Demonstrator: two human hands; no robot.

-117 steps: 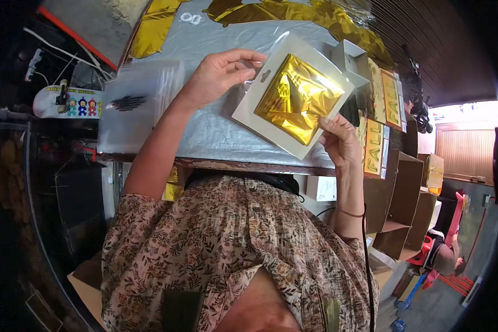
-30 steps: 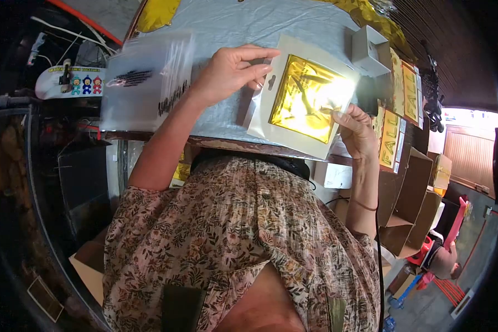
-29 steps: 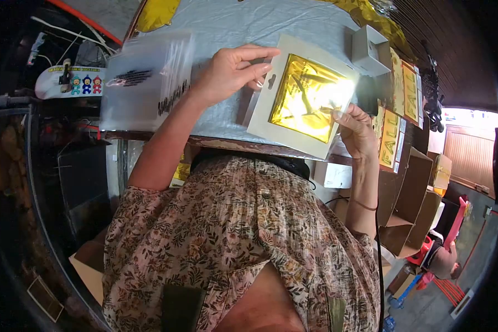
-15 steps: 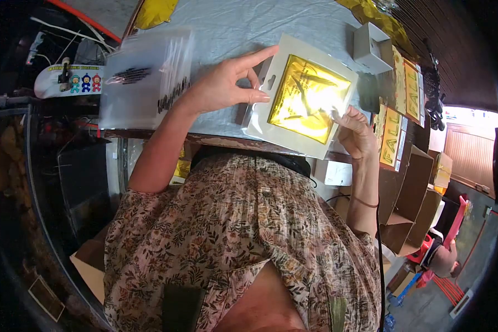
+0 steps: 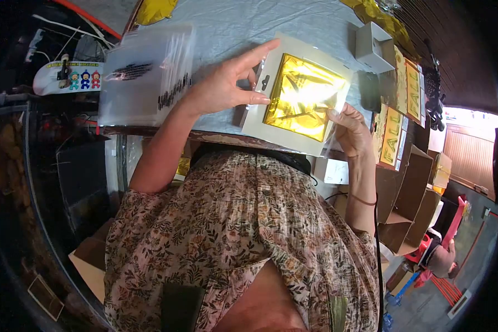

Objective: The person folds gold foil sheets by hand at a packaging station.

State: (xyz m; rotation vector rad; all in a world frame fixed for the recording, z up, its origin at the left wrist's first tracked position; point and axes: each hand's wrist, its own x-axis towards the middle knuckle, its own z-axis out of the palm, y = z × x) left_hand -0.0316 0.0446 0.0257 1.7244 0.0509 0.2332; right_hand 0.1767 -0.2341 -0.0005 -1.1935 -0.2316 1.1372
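Observation:
In front of me is a flat gold foil packet (image 5: 301,99) on a pale backing card (image 5: 258,124). The card has a dark hang slot near its left edge, and clear plastic film shows around it like a sleeve. My left hand (image 5: 227,83) grips the left side, thumb on the front and index finger stretched along the top corner. At the right edge, my right hand (image 5: 354,130) pinches the card and film between thumb and fingers. Glare hides part of the foil.
A stack of clear plastic bags (image 5: 144,83) with black print lies left on the blue-grey covered table (image 5: 221,41). An open white box (image 5: 373,48), printed "FALL" packs (image 5: 392,135) and a black object (image 5: 369,91) are at right. Cardboard boxes (image 5: 409,193) stand beyond.
The card and gold packet have shifted slightly left and up toward my left hand. My right thumb has moved a little left along the packet's edge; my left hand has hardly moved.

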